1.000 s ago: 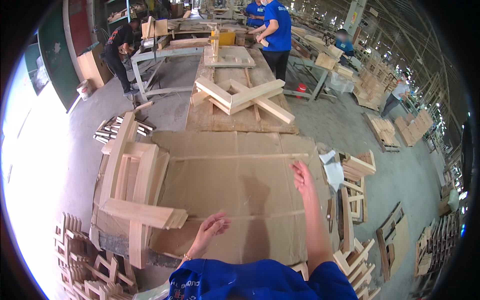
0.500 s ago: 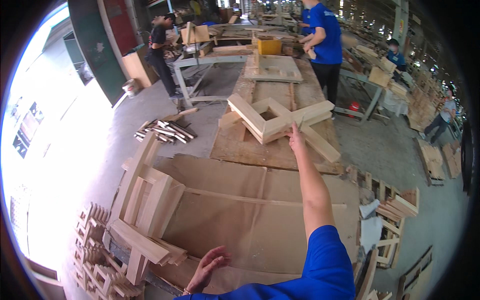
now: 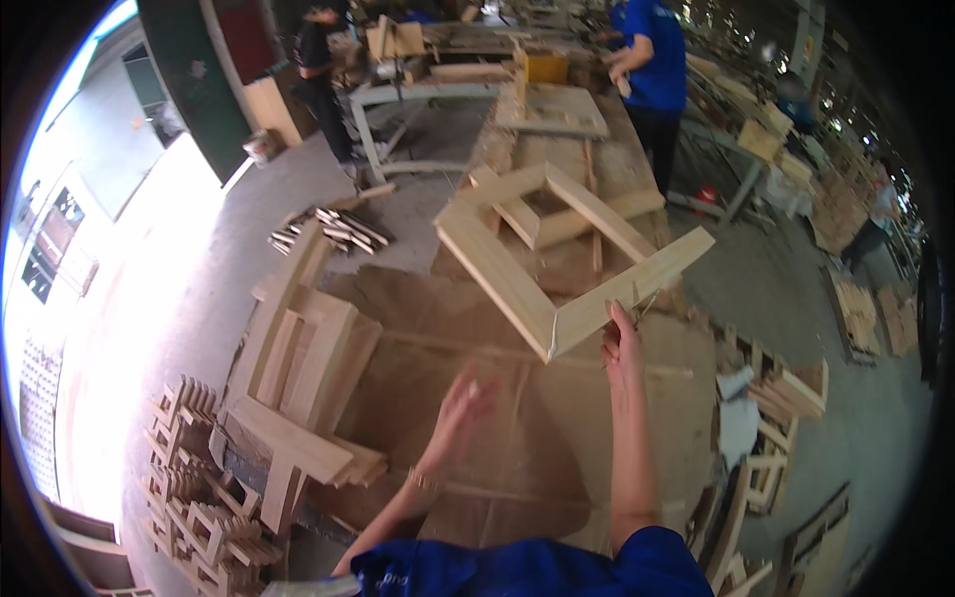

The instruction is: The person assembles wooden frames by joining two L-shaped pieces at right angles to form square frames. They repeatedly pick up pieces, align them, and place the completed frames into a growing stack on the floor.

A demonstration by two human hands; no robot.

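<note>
A pale wooden frame piece [image 3: 597, 303] with mitred corners is raised off the far board, and my right hand [image 3: 622, 343] grips its near rail. A whitish line, perhaps glue, runs down the near corner joint. Something thin sticks out beside my right fingers; its kind is unclear. Behind the raised piece, another wooden frame piece [image 3: 617, 214] lies on the brown board [image 3: 477, 244]. My left hand [image 3: 463, 408] hovers over the brown cardboard sheet [image 3: 517, 478], blurred, its fingers apart with nothing seen in them. Left of it rests a stack of wooden frame pieces [image 3: 318, 373].
Notched wooden parts [image 3: 204, 497] are piled at lower left. More frames [image 3: 786, 398] stand at right near the cardboard. Offcuts [image 3: 333, 229] lie on the floor. Beyond, a co-worker in a blue shirt [image 3: 657, 50] stands beside the board, where a yellow box [image 3: 545, 68] sits.
My right hand has lifted the frame piece off the board and drawn it nearer. My left hand has moved up and forward over the cardboard.
</note>
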